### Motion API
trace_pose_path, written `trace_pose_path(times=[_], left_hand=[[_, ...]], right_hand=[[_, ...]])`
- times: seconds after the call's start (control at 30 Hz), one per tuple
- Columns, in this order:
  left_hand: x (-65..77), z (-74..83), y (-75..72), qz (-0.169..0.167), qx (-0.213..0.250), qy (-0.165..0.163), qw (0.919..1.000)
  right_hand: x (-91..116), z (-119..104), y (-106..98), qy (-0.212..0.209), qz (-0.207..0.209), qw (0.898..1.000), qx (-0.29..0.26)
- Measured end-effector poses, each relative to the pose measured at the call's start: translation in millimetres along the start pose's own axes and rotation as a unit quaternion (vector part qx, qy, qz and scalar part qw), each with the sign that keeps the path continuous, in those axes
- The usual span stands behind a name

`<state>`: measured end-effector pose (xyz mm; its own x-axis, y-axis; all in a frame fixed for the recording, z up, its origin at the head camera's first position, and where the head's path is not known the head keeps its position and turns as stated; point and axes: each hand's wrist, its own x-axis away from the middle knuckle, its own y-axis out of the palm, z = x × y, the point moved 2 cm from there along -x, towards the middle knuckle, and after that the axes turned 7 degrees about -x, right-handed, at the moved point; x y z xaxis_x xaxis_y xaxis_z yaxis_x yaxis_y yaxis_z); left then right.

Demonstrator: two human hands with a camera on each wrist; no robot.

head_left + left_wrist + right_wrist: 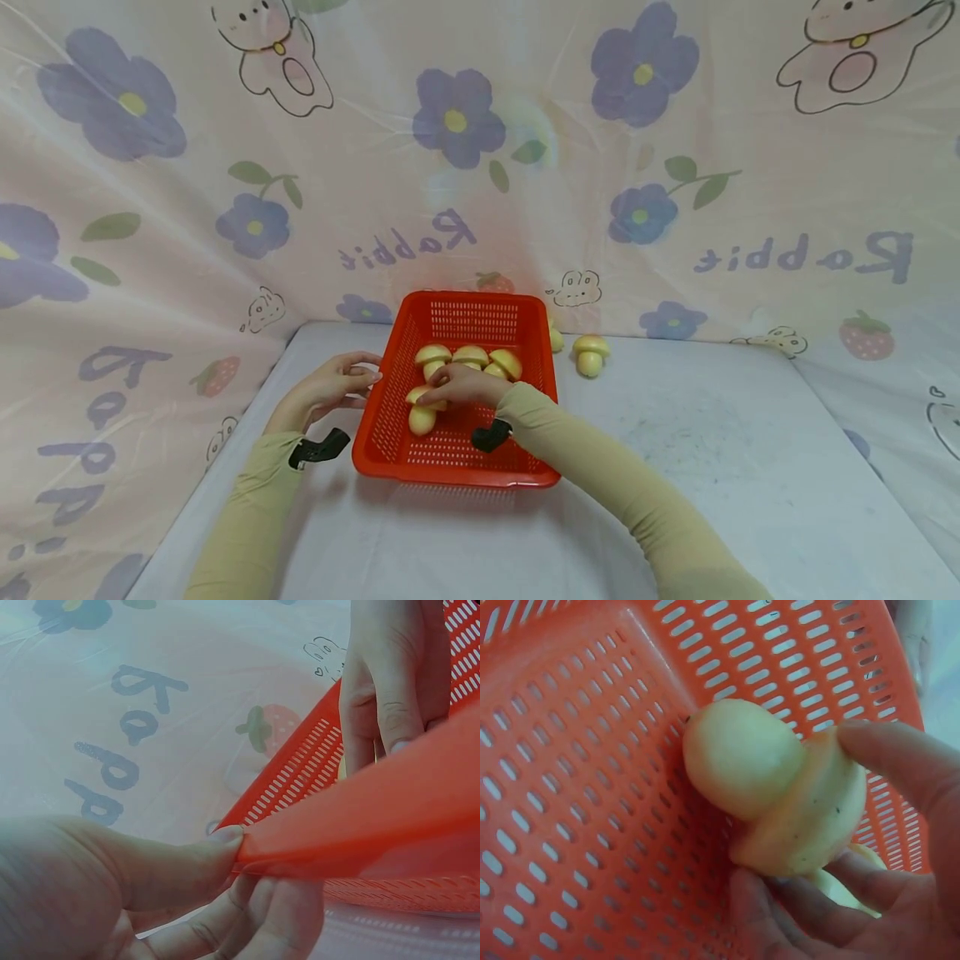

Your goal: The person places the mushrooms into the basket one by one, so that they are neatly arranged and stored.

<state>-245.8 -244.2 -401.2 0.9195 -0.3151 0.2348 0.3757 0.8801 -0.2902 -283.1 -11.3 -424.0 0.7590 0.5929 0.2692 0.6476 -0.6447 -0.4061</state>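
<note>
A red plastic basket (459, 478) with slotted walls stands on the table in the head view. My left hand (330, 388) pinches its left rim (337, 847), thumb on top and fingers beneath in the left wrist view. Inside the basket, my right hand (468, 386) holds a yellow toy mushroom (422, 420) by its cap, with thumb and fingers around the edge. In the right wrist view that mushroom's rounded stem (739, 757) points away from the palm, close over the basket floor. Behind it lie several more mushrooms (470, 355), partly covered by the right hand.
To the right of the basket, a mushroom (591, 354) stands on the white-covered table (690, 467). Another mushroom (557, 338) is half hidden behind the basket's right wall. A patterned curtain (525, 208) hangs along the back and left sides.
</note>
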Motion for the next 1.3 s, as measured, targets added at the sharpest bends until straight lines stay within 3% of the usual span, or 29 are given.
trace_pose_path(times=[0.17,0.5,0.8,1.3], left_hand=[[0.1,0.7,-0.1,0.003,0.000,-0.003,1.0000],[0.2,-0.2,-0.6,-0.004,0.000,0.005,1.0000],[1.7,-0.3,-0.3,-0.006,-0.001,0.005,1.0000],[-0.5,-1.2,-0.9,0.002,0.001,-0.004,1.0000]], right_hand=[[-0.7,-0.8,0.1,-0.003,0.001,1.000,-0.004],[2.1,-2.2,-1.4,0.004,-0.012,0.997,-0.078],[7.7,-5.7,-6.0,0.014,-0.008,0.995,-0.096],[22.6,-23.4,-39.4,-0.026,-0.011,0.982,-0.185]])
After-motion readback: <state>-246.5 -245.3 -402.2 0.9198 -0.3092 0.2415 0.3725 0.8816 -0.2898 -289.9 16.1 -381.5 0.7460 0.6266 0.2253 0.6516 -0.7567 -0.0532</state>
